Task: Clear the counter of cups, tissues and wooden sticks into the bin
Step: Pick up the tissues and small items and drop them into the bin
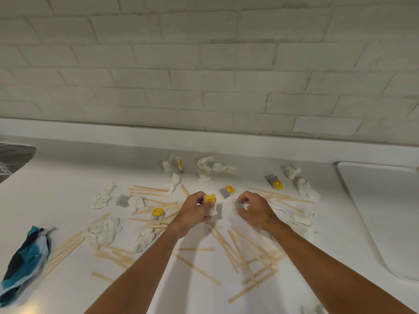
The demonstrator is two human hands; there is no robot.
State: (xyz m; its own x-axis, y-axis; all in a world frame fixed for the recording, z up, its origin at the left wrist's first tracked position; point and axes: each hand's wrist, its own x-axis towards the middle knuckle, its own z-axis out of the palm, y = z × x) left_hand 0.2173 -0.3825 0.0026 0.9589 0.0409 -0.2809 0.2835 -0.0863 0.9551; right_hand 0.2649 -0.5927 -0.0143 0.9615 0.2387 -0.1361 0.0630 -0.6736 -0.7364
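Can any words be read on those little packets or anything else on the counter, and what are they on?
"RELAX": on the yellow label of the packet pinched in the left hand; the print beneath is blurred.
Yellow labels on the other packets: too small to read.
Grey packet in the right hand: no print visible.
Blue wrapper: no words legible.

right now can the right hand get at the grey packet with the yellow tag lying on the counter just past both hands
Probably yes: the tagged packet lies uncovered just beyond the right hand, though that hand is pinching a grey packet.
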